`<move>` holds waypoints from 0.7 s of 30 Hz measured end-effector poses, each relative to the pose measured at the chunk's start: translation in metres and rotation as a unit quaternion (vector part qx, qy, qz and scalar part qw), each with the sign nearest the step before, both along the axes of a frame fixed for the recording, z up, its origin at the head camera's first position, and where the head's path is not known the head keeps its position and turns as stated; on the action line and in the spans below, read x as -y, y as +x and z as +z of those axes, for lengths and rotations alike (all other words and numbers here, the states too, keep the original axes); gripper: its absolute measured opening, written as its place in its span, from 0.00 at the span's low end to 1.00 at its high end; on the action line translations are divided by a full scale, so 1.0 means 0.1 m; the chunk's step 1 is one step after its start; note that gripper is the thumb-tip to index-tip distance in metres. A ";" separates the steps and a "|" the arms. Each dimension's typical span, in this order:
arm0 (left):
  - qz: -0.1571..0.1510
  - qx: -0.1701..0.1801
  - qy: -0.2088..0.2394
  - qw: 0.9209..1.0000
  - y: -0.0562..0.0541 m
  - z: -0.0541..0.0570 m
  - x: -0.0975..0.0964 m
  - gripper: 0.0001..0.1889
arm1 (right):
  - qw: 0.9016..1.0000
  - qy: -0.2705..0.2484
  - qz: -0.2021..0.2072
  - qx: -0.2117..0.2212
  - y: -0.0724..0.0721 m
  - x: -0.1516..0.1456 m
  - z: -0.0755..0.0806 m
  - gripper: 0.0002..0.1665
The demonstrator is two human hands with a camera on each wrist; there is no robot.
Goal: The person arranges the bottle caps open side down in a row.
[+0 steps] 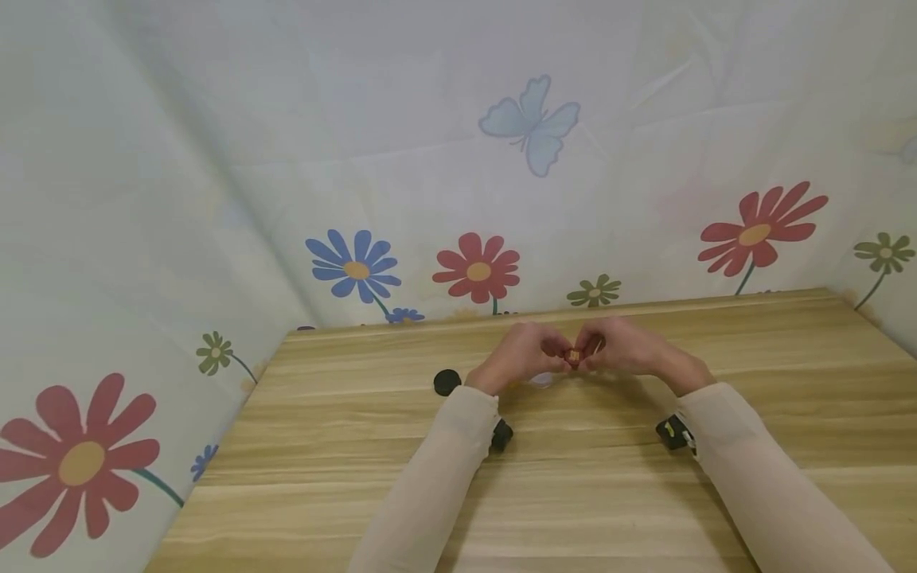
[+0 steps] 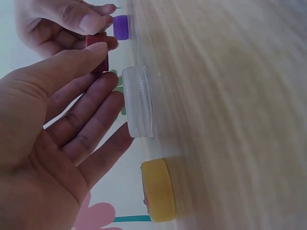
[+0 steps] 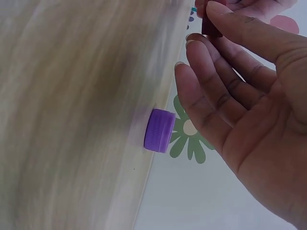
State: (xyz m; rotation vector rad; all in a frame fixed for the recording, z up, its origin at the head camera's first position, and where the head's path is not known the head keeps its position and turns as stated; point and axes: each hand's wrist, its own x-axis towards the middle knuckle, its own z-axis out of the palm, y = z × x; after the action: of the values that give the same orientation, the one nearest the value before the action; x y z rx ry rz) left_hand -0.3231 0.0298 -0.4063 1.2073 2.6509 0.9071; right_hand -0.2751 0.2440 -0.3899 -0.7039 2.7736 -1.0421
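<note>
Between my two hands is a small dark red cap-like piece [image 1: 572, 357] with a yellowish marking on the face seen from the head view. My left hand [image 1: 521, 354] pinches it from the left with the thumb and fingertips. From the other side, my right hand [image 1: 625, 345] pinches the same piece. In the left wrist view, a clear ribbed cap [image 2: 138, 101] stands on the tabletop by the left fingers, with a yellow cap [image 2: 158, 190] nearer the camera. Past the right fingers sits a purple ribbed cap [image 3: 159, 131]; the hands hide it in the head view.
A black round disc [image 1: 447, 383] lies on the wooden table [image 1: 344, 446], left of my left wrist. Behind the table's far edge hangs a pale curtain [image 1: 401, 159] printed with flowers and a butterfly. Dark wrist cameras [image 1: 673, 431] sit under both sleeves.
</note>
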 end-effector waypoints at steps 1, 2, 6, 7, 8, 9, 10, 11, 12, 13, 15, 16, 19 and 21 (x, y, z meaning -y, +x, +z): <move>0.001 0.002 -0.004 1.000 0.00 0.00 0.00 0.10 | 1.000 -0.001 0.001 0.001 0.00 0.00 0.00 0.07; 0.002 0.003 -0.008 1.000 0.01 0.00 0.00 0.11 | 1.000 -0.003 0.002 0.003 0.00 0.00 -0.01 0.07; 0.005 0.008 -0.025 1.000 0.02 0.01 -0.01 0.11 | 1.000 -0.007 0.009 0.001 0.00 0.00 -0.03 0.08; 0.005 0.008 -0.028 1.000 0.02 0.01 -0.01 0.11 | 1.000 -0.008 0.011 0.003 -0.01 0.00 -0.03 0.08; 0.004 0.007 -0.032 0.999 0.02 0.01 -0.01 0.11 | 1.000 -0.007 0.013 0.002 -0.01 0.01 -0.04 0.08; 0.003 0.006 -0.035 0.999 0.03 0.00 -0.01 0.11 | 1.000 -0.006 0.014 0.004 -0.01 0.01 -0.05 0.08; 0.002 0.006 -0.038 0.999 0.03 0.00 -0.01 0.11 | 1.000 -0.006 0.015 0.004 -0.01 0.01 -0.05 0.09; 0.002 0.004 -0.041 0.999 0.03 0.00 -0.01 0.11 | 1.000 -0.005 0.014 0.008 -0.01 0.02 -0.05 0.09; 0.001 0.001 -0.043 0.999 0.03 -0.01 -0.01 0.11 | 1.000 -0.005 0.015 0.009 0.00 0.02 -0.05 0.09; 0.000 -0.003 -0.045 0.999 0.03 -0.01 -0.01 0.11 | 1.000 -0.004 0.014 0.012 0.00 0.02 -0.05 0.10; -0.001 -0.010 -0.047 0.999 0.02 -0.01 -0.02 0.11 | 1.000 -0.001 0.013 0.016 0.00 0.03 -0.05 0.11; -0.001 -0.012 -0.048 0.999 0.02 -0.01 -0.02 0.11 | 1.000 0.000 0.013 0.016 0.00 0.03 -0.04 0.11; 0.000 -0.024 -0.055 0.998 0.02 -0.01 -0.02 0.11 | 1.000 0.004 0.009 0.017 0.00 0.03 -0.04 0.11; 0.000 -0.030 -0.059 0.998 0.03 -0.01 -0.03 0.10 | 1.000 0.008 0.006 0.016 0.00 0.03 -0.05 0.11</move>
State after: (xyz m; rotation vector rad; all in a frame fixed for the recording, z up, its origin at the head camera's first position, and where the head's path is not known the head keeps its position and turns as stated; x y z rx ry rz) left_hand -0.3204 0.0325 -0.4074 1.2268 2.7072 0.7128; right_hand -0.2752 0.2409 -0.3946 -0.6956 2.7438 -1.0179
